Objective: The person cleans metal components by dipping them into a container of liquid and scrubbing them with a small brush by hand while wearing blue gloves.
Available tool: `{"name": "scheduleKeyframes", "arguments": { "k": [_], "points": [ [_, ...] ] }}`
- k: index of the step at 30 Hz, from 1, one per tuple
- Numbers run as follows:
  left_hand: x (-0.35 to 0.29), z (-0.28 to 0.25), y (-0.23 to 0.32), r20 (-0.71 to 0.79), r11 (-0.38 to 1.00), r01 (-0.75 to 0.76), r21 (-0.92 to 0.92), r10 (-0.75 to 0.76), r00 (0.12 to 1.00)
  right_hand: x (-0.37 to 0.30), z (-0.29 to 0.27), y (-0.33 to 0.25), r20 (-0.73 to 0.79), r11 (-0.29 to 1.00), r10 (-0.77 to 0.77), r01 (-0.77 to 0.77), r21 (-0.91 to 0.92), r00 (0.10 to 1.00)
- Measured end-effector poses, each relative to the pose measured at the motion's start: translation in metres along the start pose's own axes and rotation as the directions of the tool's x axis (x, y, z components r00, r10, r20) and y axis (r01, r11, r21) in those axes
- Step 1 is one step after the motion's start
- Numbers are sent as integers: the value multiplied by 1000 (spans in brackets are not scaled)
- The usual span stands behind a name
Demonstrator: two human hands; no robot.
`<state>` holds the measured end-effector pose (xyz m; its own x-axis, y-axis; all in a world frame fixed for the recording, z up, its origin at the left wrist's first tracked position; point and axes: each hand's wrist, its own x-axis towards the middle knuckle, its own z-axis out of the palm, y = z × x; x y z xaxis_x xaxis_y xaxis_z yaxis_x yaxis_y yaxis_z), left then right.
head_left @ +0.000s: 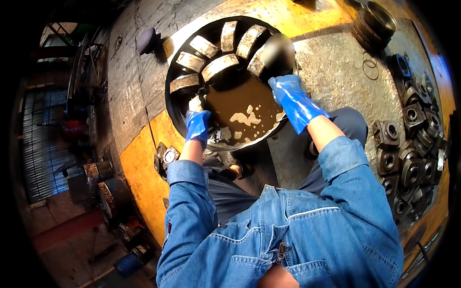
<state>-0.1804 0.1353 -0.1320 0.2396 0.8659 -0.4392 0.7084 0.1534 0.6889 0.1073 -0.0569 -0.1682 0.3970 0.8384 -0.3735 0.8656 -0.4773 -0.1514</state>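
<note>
A round black basin (174, 81) holds brown foamy liquid (240, 108) and several curved grey metal blocks (220, 66) leaning along its far side. My left hand (197, 126), in a blue rubber glove, dips into the liquid at the basin's near left rim and seems to grip a small pale part; what it holds is partly hidden. My right hand (291, 97), also in a blue glove, reaches to the basin's right side, its fingers closed on a metal block (258, 62) standing there. Blue denim sleeves cover both forearms.
Many dark metal housings with round bores (413, 158) lie heaped on the floor to the right. A stack of dark rings (377, 21) stands at the upper right. Small gauges (165, 156) lie left of my knee. Yellow floor paint surrounds the basin. Machinery and scrap crowd the left.
</note>
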Motion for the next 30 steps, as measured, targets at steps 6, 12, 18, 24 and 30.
{"name": "scheduleKeyframes", "arguments": {
  "k": [6, 12, 18, 24, 30],
  "points": [
    [-4, 29, 8, 88, 917, -177, 357, 156, 984, -4, -2, 3, -41, 1000, -12, 13, 8, 999],
    [-35, 56, 26, 168, 797, -353, 490, 311, 935, -3, -6, 2, -8, 1000, -13, 13, -16, 1000],
    [-67, 80, 52, 29, 434, -394, 810, 642, 766, 0, -1, -2, -19, 1000, -15, 14, -19, 1000],
    [-123, 113, 67, 435, 474, -581, 662, 388, 812, -4, -4, -6, -60, 999, -38, 39, 3, 997],
    [-128, 151, 77, 557, 449, -677, 584, 386, 736, -7, 1, 4, -203, 993, -87, 100, 56, 975]
  ]
}}
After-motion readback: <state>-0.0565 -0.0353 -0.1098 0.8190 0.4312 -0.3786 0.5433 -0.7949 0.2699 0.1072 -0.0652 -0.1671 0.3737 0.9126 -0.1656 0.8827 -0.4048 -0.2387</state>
